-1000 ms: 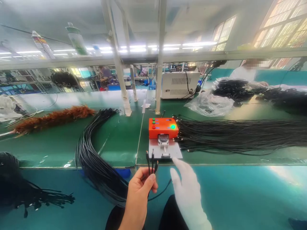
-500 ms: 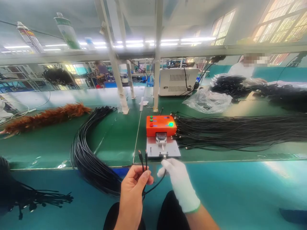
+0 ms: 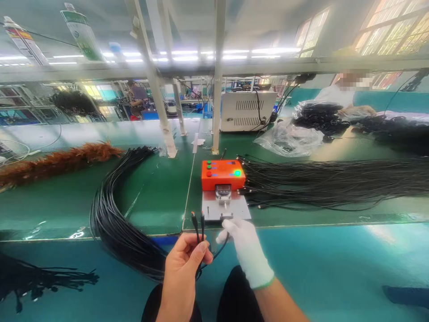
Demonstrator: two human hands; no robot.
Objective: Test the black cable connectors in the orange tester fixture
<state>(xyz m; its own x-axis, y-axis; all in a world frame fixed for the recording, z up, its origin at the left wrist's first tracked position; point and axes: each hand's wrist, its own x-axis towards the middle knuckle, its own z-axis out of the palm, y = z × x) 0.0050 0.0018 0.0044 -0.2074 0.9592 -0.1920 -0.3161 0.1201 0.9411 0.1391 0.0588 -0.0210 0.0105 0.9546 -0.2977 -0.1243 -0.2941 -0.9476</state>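
My left hand (image 3: 183, 264), bare, is closed around black cables (image 3: 195, 222), two of whose plugs point up above the fingers. My right hand (image 3: 250, 255), in a white glove, pinches the end of another black cable (image 3: 219, 253) at the front edge of a metal plate (image 3: 241, 211). The glove mostly covers that plug, so how far it sits in the socket block is hidden. Behind the plate stands an orange test box (image 3: 219, 181) with buttons and a lit green lamp. A small display gauge (image 3: 223, 192) is mounted in front of the box.
A thick black cable bundle (image 3: 112, 223) curves over the bench's left edge. Many cables (image 3: 335, 179) lie spread on the right. Behind are a clear plastic bag (image 3: 288, 139), a metal cabinet (image 3: 246, 112) and shelf posts (image 3: 217, 89). A co-worker (image 3: 338, 95) sits at the back right.
The view has shifted slightly. My right hand stays at the plate's front edge and my left hand keeps its cables; the green lamp is lit in both frames.
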